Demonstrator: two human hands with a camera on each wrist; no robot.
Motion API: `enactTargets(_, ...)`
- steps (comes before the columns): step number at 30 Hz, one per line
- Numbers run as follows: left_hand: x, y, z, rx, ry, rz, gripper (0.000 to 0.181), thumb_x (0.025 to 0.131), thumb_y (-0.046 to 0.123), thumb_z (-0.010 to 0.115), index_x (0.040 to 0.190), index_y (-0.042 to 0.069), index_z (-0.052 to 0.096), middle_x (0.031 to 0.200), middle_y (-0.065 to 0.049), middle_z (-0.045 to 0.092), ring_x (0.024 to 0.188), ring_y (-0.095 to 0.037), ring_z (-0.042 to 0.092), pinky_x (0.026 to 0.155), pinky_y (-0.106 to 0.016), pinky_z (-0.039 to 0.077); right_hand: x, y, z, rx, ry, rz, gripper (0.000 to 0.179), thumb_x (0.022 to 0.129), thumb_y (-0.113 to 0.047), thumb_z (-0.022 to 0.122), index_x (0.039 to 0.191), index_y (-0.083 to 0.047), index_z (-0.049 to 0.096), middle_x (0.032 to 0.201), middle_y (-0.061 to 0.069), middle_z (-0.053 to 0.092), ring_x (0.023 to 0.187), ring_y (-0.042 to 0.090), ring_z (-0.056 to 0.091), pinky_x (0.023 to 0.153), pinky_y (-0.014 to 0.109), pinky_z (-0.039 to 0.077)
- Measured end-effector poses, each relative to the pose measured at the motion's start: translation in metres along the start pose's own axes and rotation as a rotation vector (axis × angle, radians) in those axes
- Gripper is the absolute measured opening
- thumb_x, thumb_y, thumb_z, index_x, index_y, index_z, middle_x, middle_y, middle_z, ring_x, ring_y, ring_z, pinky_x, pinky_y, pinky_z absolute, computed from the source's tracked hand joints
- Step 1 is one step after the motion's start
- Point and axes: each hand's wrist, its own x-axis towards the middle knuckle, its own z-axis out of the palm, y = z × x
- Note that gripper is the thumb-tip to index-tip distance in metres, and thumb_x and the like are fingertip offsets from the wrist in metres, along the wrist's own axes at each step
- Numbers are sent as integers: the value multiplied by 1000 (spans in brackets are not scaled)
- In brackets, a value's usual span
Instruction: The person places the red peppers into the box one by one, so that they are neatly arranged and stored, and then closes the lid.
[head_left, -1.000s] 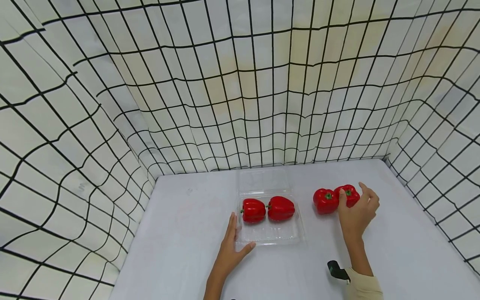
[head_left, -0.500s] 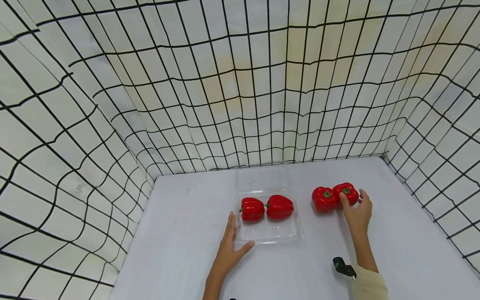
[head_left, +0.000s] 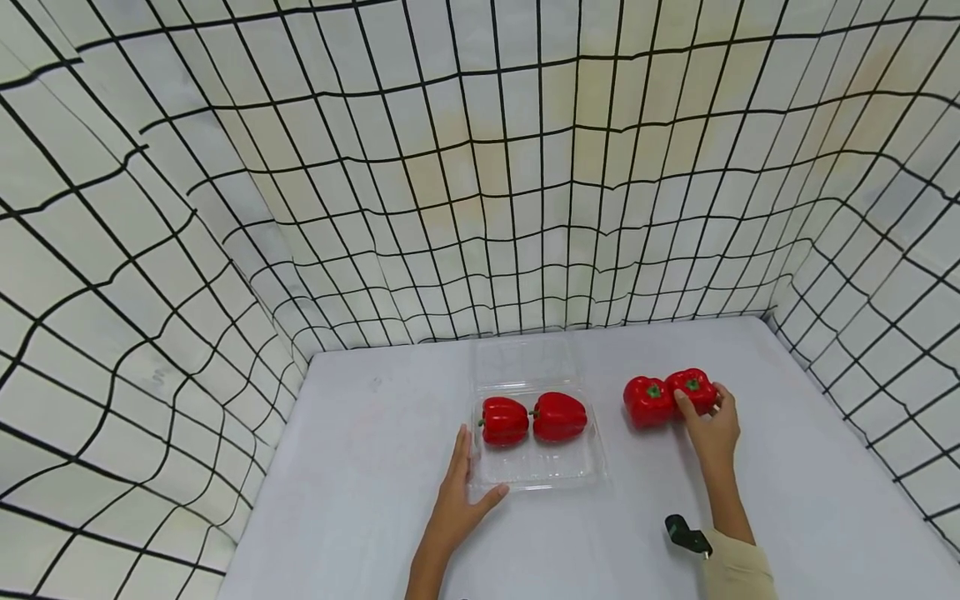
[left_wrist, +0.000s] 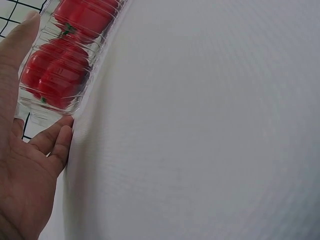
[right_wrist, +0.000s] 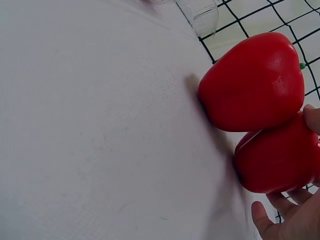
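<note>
On the tabletop (head_left: 360, 483): container (head_left: 555, 469) of two red peppers (head_left: 558, 418), left hand (head_left: 454, 505) alongside (thumb spread from fingers), right hand (head_left: 714, 435) pinching another pepper (head_left: 699, 397).

From the near side, the head view looks down across the tabletop (head_left: 360, 475); closer in, the left wrist view shares its clear container (head_left: 537, 469), the right its loose peppers (head_left: 645, 404).

left hand (head_left: 454, 502) spread, right hand (head_left: 716, 432) pinching (both pointing forward)
</note>
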Motion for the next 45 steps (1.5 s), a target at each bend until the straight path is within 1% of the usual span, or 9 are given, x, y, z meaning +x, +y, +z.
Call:
enactTargets(7, -2, 0, 0, -3, 3, -13, 104, 79, 52, 75, 158, 29, 11, 166, 3, 11, 146, -30, 32, 110, -46, 38, 0, 5, 1, -4, 29, 28, 83, 93, -44, 62, 153, -1, 23, 155, 25, 32, 137, 46, 38, 103, 60, 45)
enactTargets(11, -1, 0, 0, 2, 2, -4, 104, 79, 52, 75, 158, 29, 10, 166, 3, 10, 146, -30, 33, 110, -46, 38, 0, 7, 1, 4, 55, 26, 83, 92, -47, 62, 151, -1, 27, 153, 24, 34, 136, 45, 40, 102, 60, 46)
enactTargets(15, -1, 0, 0, 0, 1, 0, 104, 80, 51, 75, 158, 28, 11, 166, 3, 10, 144, -31, 35, 110, -45, 38, 1, 8, 1, 0, 74, 17, 81, 93, -45, 62, 152, -3, 27, 152, 24, 36, 134, 44, 41, 102, 59, 47)
enactTargets(19, -2, 0, -1, -1, 4, -1, 104, 79, 51, 75, 158, 27, 12, 166, 1, 11, 143, -32, 38, 110, -45, 39, 2, 10, -1, 1, 77, -11, 78, 93, -43, 62, 155, -11, 24, 151, 24, 35, 134, 43, 40, 104, 60, 45)
enactTargets(22, -2, 0, -1, -5, 6, 1, 104, 79, 52, 75, 158, 25, 12, 166, 0, 11, 142, -32, 40, 109, -46, 39, 2, 11, -2, -5, 86, -45, 75, 94, -40, 61, 156, -18, 24, 149, 25, 34, 135, 40, 36, 104, 63, 44)
enactTargets(27, -2, 1, 0, -5, 6, 1, 105, 79, 54, 74, 158, 25, 11, 166, -1, 11, 142, -33, 40, 109, -46, 39, 2, 15, -3, -33, 110, -101, 68, 96, -35, 59, 155, -18, 28, 147, 27, 33, 139, 39, 30, 102, 67, 43)
enactTargets(33, 0, 1, -1, -4, 8, 2, 104, 80, 51, 75, 158, 26, 11, 166, 1, 11, 141, -31, 41, 110, -45, 39, 2, 16, -2, -32, 108, -138, 62, 97, -35, 58, 151, -15, 37, 145, 30, 33, 139, 43, 29, 103, 68, 40)
enactTargets(38, 0, 2, -1, -13, 2, -7, 105, 79, 51, 75, 158, 27, 11, 166, 1, 11, 142, -30, 40, 111, -45, 38, 1, 15, -4, -46, 97, -152, 67, 95, -33, 62, 152, -15, 33, 147, 28, 34, 140, 42, 30, 103, 68, 40)
enactTargets(45, -2, 1, 0, -6, 7, -4, 105, 79, 55, 74, 158, 23, 13, 166, 0, 12, 142, -31, 39, 110, -45, 40, 2, 17, -5, -55, 71, -120, 72, 93, -26, 67, 154, -16, 30, 150, 24, 34, 143, 39, 29, 105, 66, 40)
